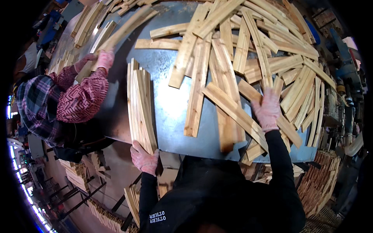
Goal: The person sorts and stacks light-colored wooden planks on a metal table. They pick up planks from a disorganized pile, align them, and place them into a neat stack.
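Note:
My left hand [144, 159], in a pink glove, grips the near end of a stack of thin wood slats [139, 103] standing on edge on the grey metal table [171, 112]. My right hand [267, 108], also gloved, lies flat on loose wood boards [229, 106] in a big jumbled pile [252, 50] covering the table's right and far side. Its fingers are spread over a slanting board, pressing on it rather than closed around it.
Another person in a plaid shirt and patterned sleeves [79, 99] stands at the table's left, their gloved hand [104, 60] on long slats [116, 33]. Stacked slats [322, 178] sit below the table at right and more stacks [101, 213] at lower left. Machinery [345, 66] lines the right side.

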`<state>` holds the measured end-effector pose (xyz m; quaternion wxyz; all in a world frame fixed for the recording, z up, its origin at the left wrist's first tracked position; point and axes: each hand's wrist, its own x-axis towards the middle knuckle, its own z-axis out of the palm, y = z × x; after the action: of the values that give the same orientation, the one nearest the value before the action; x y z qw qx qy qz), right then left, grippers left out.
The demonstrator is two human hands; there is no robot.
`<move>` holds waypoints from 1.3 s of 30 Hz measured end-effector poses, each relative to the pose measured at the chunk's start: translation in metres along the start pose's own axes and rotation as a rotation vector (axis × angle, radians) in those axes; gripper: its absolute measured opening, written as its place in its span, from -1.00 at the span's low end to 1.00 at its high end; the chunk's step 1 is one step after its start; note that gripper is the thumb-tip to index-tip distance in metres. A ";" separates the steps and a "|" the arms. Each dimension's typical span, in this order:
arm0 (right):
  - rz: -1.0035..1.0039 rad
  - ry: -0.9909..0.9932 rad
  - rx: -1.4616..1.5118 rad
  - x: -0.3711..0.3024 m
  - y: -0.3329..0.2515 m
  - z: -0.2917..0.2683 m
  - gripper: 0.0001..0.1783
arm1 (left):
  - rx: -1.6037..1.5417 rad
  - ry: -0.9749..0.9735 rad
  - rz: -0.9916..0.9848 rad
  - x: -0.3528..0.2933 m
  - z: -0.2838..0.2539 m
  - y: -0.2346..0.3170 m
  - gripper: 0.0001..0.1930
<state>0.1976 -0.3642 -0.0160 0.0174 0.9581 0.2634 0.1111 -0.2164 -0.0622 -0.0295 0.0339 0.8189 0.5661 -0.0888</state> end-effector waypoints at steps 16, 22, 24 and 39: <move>-0.010 -0.777 0.816 -0.001 -0.170 -0.101 -0.14 | -0.034 -0.072 0.031 0.017 -0.017 0.009 0.24; -0.042 -0.735 0.878 -0.012 -0.353 -0.008 -0.40 | -0.431 -0.032 0.167 0.021 -0.029 -0.009 0.27; -0.025 -0.661 0.807 -0.029 -0.399 -0.029 -0.50 | -0.192 0.030 0.188 0.008 -0.020 0.004 0.29; -0.050 -0.884 1.148 -0.011 -0.408 0.000 0.05 | -0.184 -0.232 0.013 0.029 -0.041 0.010 0.26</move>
<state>-0.0161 -0.0190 -0.0557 -0.3810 0.7652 0.2704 -0.4429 -0.1924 -0.0325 0.0051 0.1746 0.8003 0.5587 -0.1300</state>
